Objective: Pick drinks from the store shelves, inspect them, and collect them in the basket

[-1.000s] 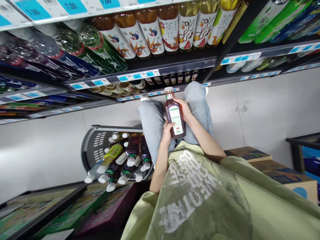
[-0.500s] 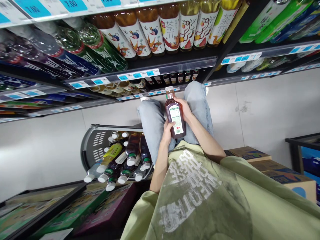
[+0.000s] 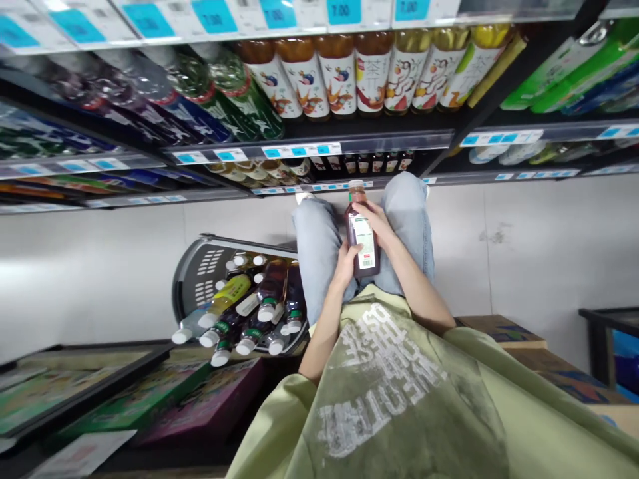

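Between my knees I hold a dark reddish-brown drink bottle (image 3: 352,233) upright, its white cap at the top and a white back label with a barcode facing me. My left hand (image 3: 345,261) is closed around its lower left side, the thumb lying on the label. My right hand (image 3: 378,225) grips the upper right side, fingers across the bottle just below the neck. The fingers behind the bottle are hidden. To my left, a grey shopping basket (image 3: 186,279) on the floor holds several bottles, mostly dark ones with white caps and a yellow one (image 3: 233,293).
Ahead stands a drinks shelf (image 3: 399,140) with rows of bottles and blue price tags. Cardboard boxes (image 3: 499,327) are stacked behind me at right. A low dark rack (image 3: 150,362) with green and purple cartons lies at lower left. Pale tiled floor (image 3: 459,253) spreads between.
My view has shifted, so shelf, basket and bottle appear farther right. My right hand's fingers have moved over the front of the bottle near the neck; my left hand keeps its grip.
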Demonstrator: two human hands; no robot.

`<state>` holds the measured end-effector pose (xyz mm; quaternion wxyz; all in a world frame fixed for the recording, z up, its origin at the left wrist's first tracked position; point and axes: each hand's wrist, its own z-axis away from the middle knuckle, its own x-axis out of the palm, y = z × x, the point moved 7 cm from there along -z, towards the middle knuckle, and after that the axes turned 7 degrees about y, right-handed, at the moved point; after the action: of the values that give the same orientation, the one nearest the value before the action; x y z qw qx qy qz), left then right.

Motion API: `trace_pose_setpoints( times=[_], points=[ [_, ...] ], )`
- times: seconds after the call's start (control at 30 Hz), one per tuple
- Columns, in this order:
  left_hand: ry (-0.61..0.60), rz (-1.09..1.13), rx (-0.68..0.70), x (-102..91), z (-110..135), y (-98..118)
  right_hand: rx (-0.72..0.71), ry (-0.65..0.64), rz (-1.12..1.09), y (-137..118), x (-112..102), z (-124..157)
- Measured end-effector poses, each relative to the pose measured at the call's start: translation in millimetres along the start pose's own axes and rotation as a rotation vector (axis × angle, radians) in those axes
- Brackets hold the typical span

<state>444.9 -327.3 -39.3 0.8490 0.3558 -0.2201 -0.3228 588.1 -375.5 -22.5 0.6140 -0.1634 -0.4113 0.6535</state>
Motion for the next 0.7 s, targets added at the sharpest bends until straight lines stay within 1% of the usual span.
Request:
trace_pose_setpoints(
  times=[0.1, 0.17, 0.27, 0.33, 0.4, 0.47, 0.6, 0.67, 0.7],
  points=[
    [0.058, -0.042, 0.045, -1.5, 1, -2, 0.011, -0.026, 0.106, 4, 1, 1],
    [0.101, -0.105, 0.063, -3.6, 2, -2, 0.014, -0.020, 0.136, 6, -1, 2],
    [0.109, -0.219, 0.101, -5.4, 6, 3, 0.003, 0.009, 0.143, 8, -3, 2],
    [0.103, -0.282, 0.165, -6.7, 11, 10, -0.029, 0.004, 0.140, 8, -3, 3],
    [0.095, -0.331, 0.259, -8.1, 19, 19, -0.076, -0.020, 0.155, 6, -2, 5],
    [0.081, -0.373, 0.361, -9.5, 30, 27, -0.133, -0.086, 0.198, 5, 0, 10],
    [0.086, -0.451, 0.558, -17.8, 62, 40, -0.223, -0.340, 0.270, 2, 13, 26],
    [0.106, -0.474, 0.609, -25.8, 79, 46, -0.224, -0.452, 0.274, 2, 20, 34],
    [0.115, -0.477, 0.610, -30.6, 87, 49, -0.216, -0.501, 0.270, 3, 23, 38]
  ],
)
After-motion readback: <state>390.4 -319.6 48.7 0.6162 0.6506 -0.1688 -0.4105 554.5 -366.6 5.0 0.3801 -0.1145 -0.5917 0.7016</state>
